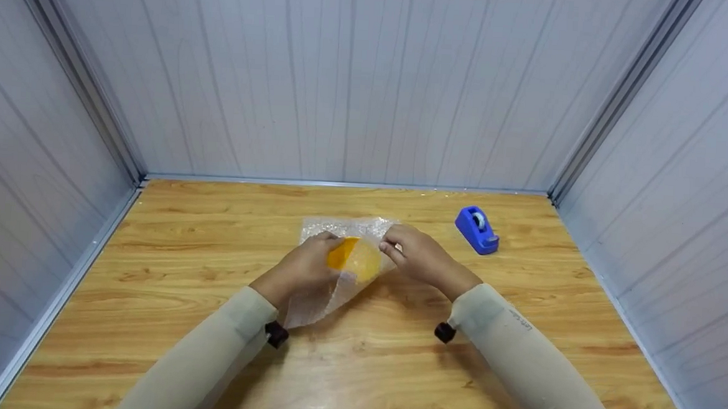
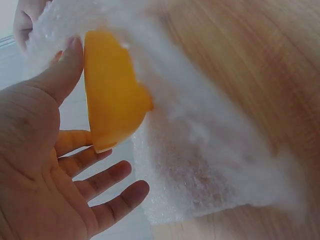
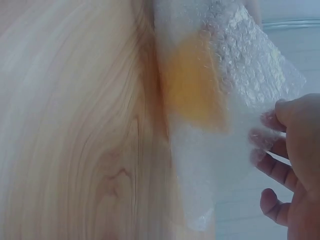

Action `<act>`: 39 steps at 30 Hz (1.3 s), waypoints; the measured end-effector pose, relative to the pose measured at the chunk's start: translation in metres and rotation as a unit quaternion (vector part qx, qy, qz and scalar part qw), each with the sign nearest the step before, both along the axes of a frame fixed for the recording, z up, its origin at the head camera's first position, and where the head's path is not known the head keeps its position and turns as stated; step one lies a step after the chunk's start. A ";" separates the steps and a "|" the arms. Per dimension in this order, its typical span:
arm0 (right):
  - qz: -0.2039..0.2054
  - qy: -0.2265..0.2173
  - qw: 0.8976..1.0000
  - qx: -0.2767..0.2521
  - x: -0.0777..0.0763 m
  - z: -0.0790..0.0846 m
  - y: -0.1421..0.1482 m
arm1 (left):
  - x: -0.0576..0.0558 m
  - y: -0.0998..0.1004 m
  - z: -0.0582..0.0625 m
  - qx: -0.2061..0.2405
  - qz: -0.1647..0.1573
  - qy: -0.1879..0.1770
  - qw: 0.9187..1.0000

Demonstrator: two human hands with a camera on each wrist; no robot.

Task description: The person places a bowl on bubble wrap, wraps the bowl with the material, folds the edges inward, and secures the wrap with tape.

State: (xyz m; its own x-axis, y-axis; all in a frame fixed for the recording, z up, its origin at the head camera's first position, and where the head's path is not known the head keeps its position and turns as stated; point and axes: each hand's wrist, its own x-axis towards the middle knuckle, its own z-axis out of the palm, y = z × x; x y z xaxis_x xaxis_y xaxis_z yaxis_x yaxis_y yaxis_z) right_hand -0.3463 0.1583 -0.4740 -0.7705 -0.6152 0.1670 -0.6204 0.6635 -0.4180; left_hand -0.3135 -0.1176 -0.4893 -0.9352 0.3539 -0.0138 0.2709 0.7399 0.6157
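An orange bowl is tilted on its side, partly covered by a sheet of clear bubble wrap. With thumb and index finger, my left hand grips the bowl's rim; its other fingers are spread in the left wrist view, where the bowl shows its curved side and small foot. My right hand pinches an edge of the bubble wrap to the right of the bowl. Through the wrap in the right wrist view, the bowl looks hazy. Part of it is hidden behind the folded-over film.
A blue tape dispenser with a roll of tape stands on the wooden table, right of and beyond my right hand. Pale panel walls enclose the table at the back and both sides.
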 end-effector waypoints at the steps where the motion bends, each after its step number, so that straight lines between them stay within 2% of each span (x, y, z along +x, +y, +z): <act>1: -0.007 -0.005 1.000 -0.002 -0.001 -0.001 -0.002 | -0.001 0.000 0.000 0.001 -0.001 0.003 1.000; 7: -0.047 -0.008 0.999 0.005 -0.006 -0.005 -0.012 | -0.006 0.006 0.003 0.064 0.016 0.015 0.998; 13: -0.056 0.012 0.998 0.012 -0.010 -0.008 -0.022 | -0.008 0.014 0.002 0.102 0.055 0.002 0.993; 18: -0.063 0.017 0.998 0.015 -0.013 -0.014 -0.028 | -0.013 0.021 -0.001 0.135 0.088 0.005 0.987; 26: -0.073 0.018 0.997 -0.008 -0.016 -0.022 -0.030 | -0.023 0.025 -0.005 0.134 0.124 -0.004 0.983; 30: -0.100 -0.010 0.994 -0.034 -0.017 -0.022 -0.024 | -0.026 0.025 -0.007 0.132 0.132 -0.009 0.982; 33: -0.135 -0.047 0.988 -0.059 -0.024 -0.022 -0.014 | -0.026 0.025 -0.008 0.134 0.135 -0.008 0.982; 39: -0.214 -0.137 0.962 -0.099 -0.047 -0.026 0.013 | -0.024 0.024 -0.008 0.132 0.126 0.005 0.983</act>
State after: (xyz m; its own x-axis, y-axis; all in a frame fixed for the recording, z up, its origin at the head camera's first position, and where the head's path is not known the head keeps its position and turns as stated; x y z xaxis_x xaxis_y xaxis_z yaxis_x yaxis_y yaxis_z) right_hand -0.3930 0.1713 -0.5005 -0.9781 -0.2080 0.0034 -0.1563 0.7240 -0.6718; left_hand -0.3372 -0.0933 -0.4970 -0.9932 0.1011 0.0577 0.1071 0.5996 0.7931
